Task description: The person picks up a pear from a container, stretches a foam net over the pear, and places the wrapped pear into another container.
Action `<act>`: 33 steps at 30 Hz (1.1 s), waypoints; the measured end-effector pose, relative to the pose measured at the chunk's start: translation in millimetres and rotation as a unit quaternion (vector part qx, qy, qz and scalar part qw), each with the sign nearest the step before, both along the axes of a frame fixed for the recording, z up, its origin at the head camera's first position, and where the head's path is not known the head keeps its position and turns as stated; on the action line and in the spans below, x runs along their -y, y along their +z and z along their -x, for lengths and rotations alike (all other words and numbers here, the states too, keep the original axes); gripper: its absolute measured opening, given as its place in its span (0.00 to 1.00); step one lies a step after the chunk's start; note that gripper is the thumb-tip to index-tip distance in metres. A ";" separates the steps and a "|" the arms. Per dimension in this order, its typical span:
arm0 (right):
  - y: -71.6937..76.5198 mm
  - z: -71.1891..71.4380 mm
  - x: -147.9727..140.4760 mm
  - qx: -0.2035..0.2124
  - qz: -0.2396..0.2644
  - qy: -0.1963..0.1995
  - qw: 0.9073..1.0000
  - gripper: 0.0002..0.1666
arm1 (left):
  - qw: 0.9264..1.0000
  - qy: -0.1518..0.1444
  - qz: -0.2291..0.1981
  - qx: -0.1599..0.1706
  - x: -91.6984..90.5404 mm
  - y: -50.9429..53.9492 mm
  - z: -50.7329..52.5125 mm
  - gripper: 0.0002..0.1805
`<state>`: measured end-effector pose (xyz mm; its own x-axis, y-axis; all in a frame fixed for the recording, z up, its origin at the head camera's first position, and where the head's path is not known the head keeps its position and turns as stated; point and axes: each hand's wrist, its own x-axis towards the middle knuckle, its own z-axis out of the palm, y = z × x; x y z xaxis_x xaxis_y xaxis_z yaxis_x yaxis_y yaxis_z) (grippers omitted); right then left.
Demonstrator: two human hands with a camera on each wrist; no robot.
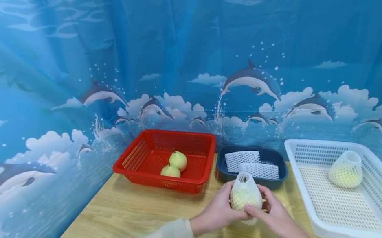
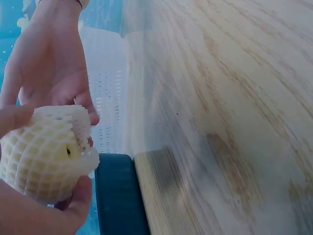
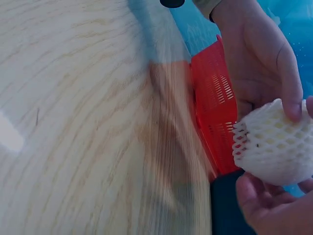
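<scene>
Presently both hands are on one pear in a white foam net point(image 1: 245, 197), lifted above the table point(image 1: 151, 212), in front of the dark blue tray point(image 1: 220, 172). Left hand point(image 1: 219, 205): fingers and thumb curved round its left side. Right hand point(image 1: 274, 214): thumb across the front, fingers behind. Grip is two-sided, about as wide as the fruit. The net stands as a loose neck above the pear, with a fringe hanging below.

Step in hand, as judged: seating the net on the fruit — it already covers most of it. Next move probably calls for light, even finger pressure to draw the foam level without tearing it or bruising the pear.

Farther out: two flat foam sleeves point(image 1: 243, 160) in the tray; two bare pears point(image 1: 178, 161) in the red basket point(image 1: 152, 180), to the left; one netted pear point(image 1: 346, 173) in the white basket point(image 1: 362, 236), to the right.
</scene>
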<state>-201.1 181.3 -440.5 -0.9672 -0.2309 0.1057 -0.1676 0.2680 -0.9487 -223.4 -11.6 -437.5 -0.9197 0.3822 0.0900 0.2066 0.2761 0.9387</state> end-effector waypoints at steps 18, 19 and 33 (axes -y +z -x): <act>3.0 4.0 -17.0 0.039 0.077 0.106 0.991 0.40 | 0.994 -0.082 -0.052 0.047 10.0 -8.5 7.7 0.39; 3.7 3.6 -16.4 0.040 0.077 0.103 0.991 0.40 | 0.993 -0.086 -0.059 0.048 10.4 -9.0 7.8 0.39; 2.2 3.2 -2.1 -0.012 -0.016 -0.027 0.999 0.33 | 0.999 -0.022 0.039 -0.015 6.3 0.4 -1.1 0.41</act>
<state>-204.3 183.4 -438.3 -0.9757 -0.1825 0.1216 -0.1740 0.3068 -0.9357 -222.3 -17.9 -437.1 -0.8988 0.4299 0.0858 0.2483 0.3379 0.9079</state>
